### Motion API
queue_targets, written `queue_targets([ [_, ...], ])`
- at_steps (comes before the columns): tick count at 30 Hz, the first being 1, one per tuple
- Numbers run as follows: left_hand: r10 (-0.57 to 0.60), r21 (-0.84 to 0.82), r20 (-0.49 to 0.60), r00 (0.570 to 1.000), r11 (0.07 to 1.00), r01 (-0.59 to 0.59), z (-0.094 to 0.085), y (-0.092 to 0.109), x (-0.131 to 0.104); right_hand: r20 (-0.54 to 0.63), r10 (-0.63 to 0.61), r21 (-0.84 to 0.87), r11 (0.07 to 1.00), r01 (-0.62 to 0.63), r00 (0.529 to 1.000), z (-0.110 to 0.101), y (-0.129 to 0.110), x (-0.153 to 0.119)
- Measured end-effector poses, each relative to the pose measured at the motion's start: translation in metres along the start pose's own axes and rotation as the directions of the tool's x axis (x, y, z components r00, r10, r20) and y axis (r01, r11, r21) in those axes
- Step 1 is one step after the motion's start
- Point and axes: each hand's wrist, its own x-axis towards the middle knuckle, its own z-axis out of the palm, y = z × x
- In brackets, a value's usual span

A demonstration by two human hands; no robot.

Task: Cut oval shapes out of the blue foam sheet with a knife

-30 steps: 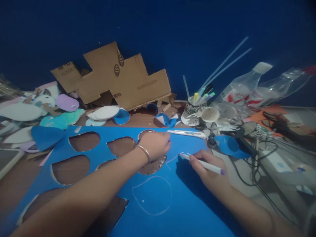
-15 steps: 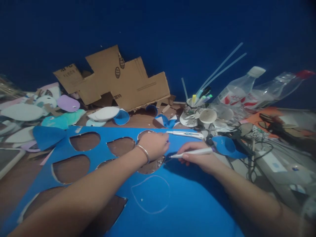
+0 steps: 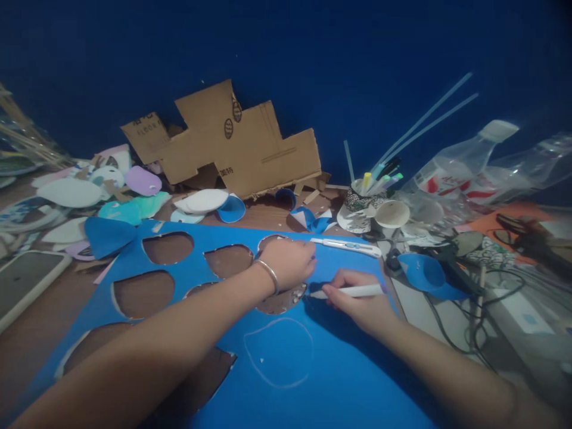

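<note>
A large blue sheet (image 3: 353,369) lies on the table with several leaf-shaped holes cut through it. A pale outline of the same kind is drawn on it, below the hands. My right hand (image 3: 353,295) pinches a white pen (image 3: 364,291), its tip low over the sheet just right of one hole. My left hand (image 3: 292,262), with a silver bangle at the wrist, rests on the sheet between holes, fingers curled; whatever is under them is hidden. Beyond both hands, a white utility knife (image 3: 346,246) lies on the sheet.
Cut cardboard (image 3: 241,146) leans against the blue wall. Cut-out shapes (image 3: 71,193) pile up at the left, near a phone-like object (image 3: 29,280). A pen cup (image 3: 360,196), plastic bottles (image 3: 465,158), a blue cap-shaped piece (image 3: 422,273) and cables are at the right.
The camera view has turned slightly left, so the scene sits further right. My right hand and the pen have tilted a little, the pen now lying closer to level. My left hand keeps its place.
</note>
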Motion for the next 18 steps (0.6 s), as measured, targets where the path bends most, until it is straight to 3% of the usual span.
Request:
queue_targets([
  [18, 0.006, 0.007, -0.016, 1.0, 1.0, -0.006, -0.0001, 0.0006, 0.0002, 0.045, 0.0, -0.001, 1.0, 0.001, 0.999, 0.0016, 0.0035, 0.0026],
])
